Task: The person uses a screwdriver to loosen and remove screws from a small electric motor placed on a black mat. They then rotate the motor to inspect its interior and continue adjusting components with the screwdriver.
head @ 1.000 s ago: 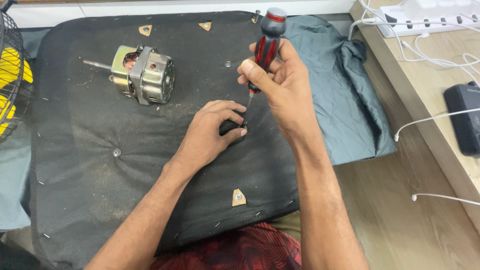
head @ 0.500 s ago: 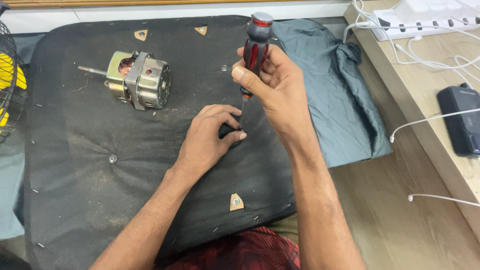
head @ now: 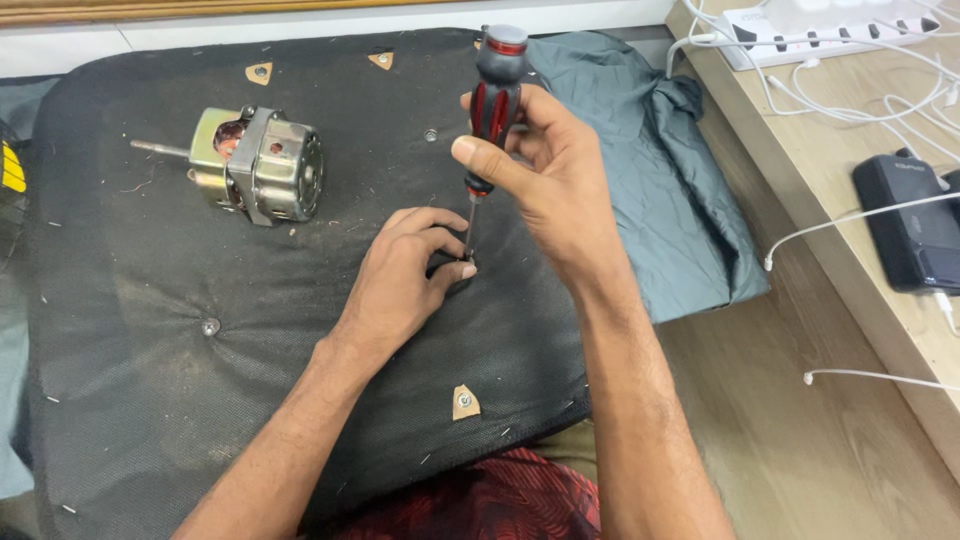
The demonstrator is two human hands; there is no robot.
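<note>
My right hand (head: pixel 550 175) grips a screwdriver (head: pixel 492 95) with a red and black handle, held nearly upright. Its thin shaft runs down to a small dark part (head: pixel 450 268) on the black mat (head: pixel 150 400). My left hand (head: pixel 400 280) rests on the mat with its fingers closed around that small part, which is mostly hidden. A metal electric motor (head: pixel 260 165) with a protruding shaft lies on its side at the mat's upper left, apart from both hands.
A grey cloth (head: pixel 660 190) lies bunched at the mat's right edge. To the right, a wooden bench (head: pixel 850 230) carries a white power strip (head: pixel 830 25), white cables and a black device (head: pixel 915 225). A fan grille edge (head: pixel 10 170) shows far left.
The hands keep their grip on the screwdriver and the small part. The view has shifted slightly; the screwdriver handle looks a little more upright.
</note>
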